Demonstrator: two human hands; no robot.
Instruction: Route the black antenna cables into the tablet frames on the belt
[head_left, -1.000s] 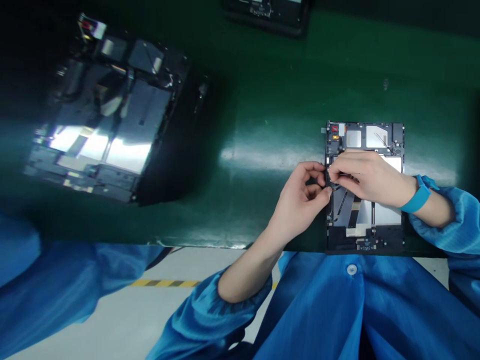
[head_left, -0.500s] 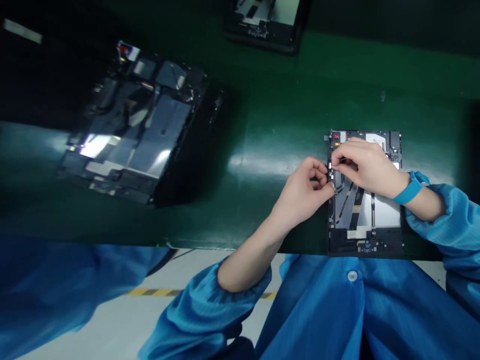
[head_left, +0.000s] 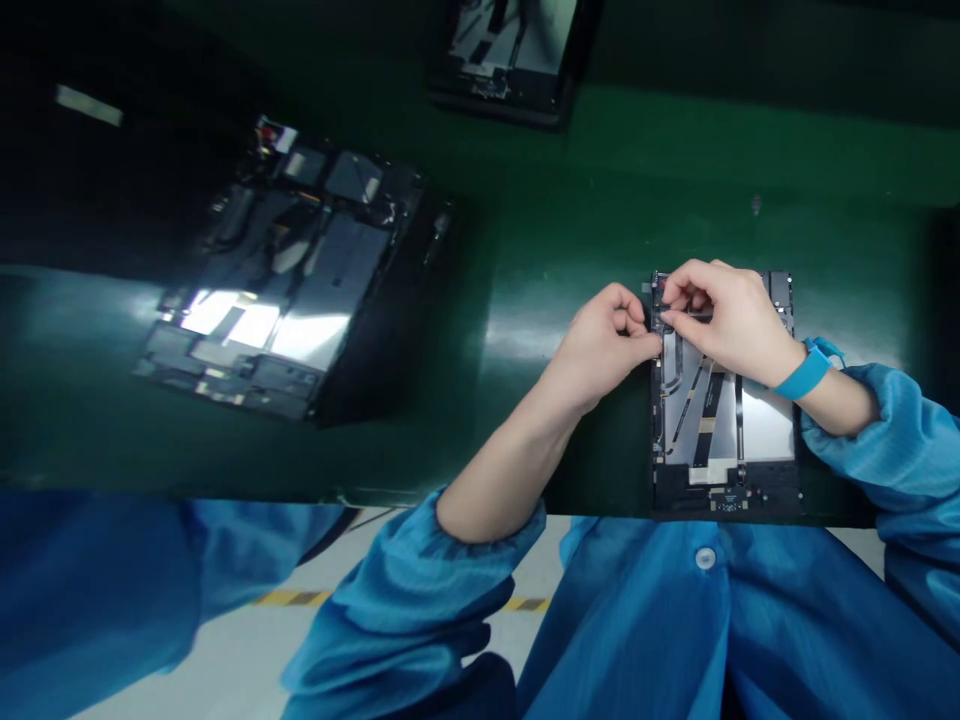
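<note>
An opened tablet (head_left: 766,425) lies face down at the table's front edge, its inside showing a silver sheet, black ribbon cables (head_left: 709,410) and a small circuit board (head_left: 727,500). My left hand (head_left: 600,345) is closed at the tablet's upper left edge, its thumb against the rim and its other fingers curled beside it. Over the upper left of the tablet, my right hand (head_left: 739,320) pinches with thumb and forefinger. What sits in that pinch is too small to make out. My right hand covers much of the tablet's top part.
Another opened tablet (head_left: 337,260) lies to the left on a dark stack, and one more (head_left: 517,80) stands at the back. On the left, a person's blue sleeve (head_left: 247,550) reaches the edge of the green table (head_left: 525,430). A blue wristband (head_left: 802,375) circles my right wrist.
My left hand has shifted up along the tablet's left edge. The right hand has moved slightly toward the tablet's top, uncovering more of the cables. The whole view has shifted a little.
</note>
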